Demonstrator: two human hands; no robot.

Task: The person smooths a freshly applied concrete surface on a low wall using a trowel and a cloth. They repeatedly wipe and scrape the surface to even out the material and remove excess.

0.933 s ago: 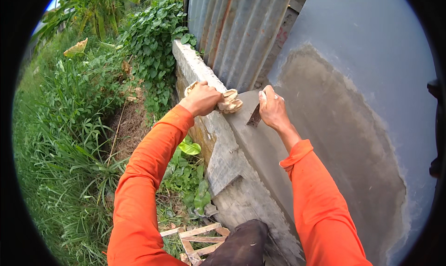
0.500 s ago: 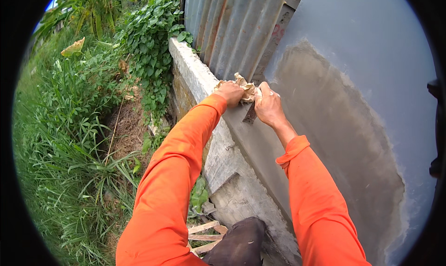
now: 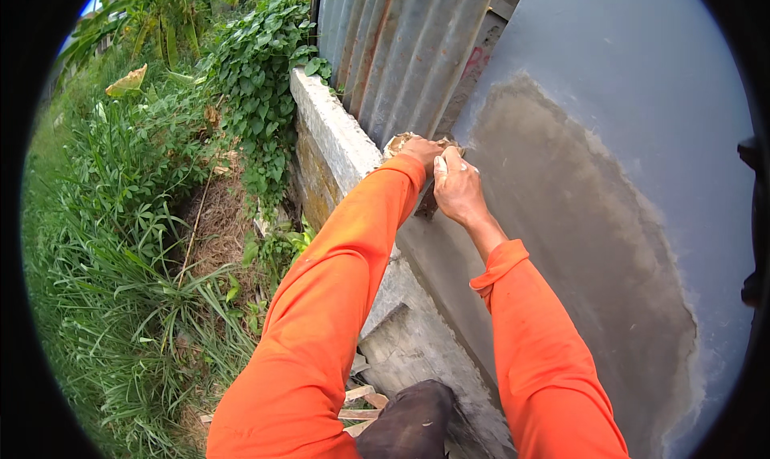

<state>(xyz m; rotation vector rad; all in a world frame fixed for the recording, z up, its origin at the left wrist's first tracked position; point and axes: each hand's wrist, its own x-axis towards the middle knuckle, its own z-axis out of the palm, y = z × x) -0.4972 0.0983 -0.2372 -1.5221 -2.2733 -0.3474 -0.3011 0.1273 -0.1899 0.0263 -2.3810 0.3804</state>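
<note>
My left hand (image 3: 423, 149) is closed round crumpled brown paper (image 3: 396, 143), which pokes out around the fingers at the far end of the grey plastered surface. Right beside it, my right hand (image 3: 460, 188) is closed, with pale smears on its fingers. A dark, rust-coloured flat strip (image 3: 427, 203) sticks out below the two hands, over the grey plaster (image 3: 553, 194). Its upper part is hidden behind my hands, so I cannot make out how it is gripped. Both forearms are in orange sleeves.
Rusty corrugated metal sheeting (image 3: 401, 50) stands just beyond my hands. A low concrete wall (image 3: 333, 122) runs along the left, with a leafy vine (image 3: 253, 82) and tall grass (image 3: 112, 242) past it. Wooden slats (image 3: 358, 411) lie low by my dark-trousered leg (image 3: 411, 419).
My left hand has moved right and slightly up, taking the paper along and now crossing close to the right hand. The right hand has shifted slightly left; less of the dark strip shows.
</note>
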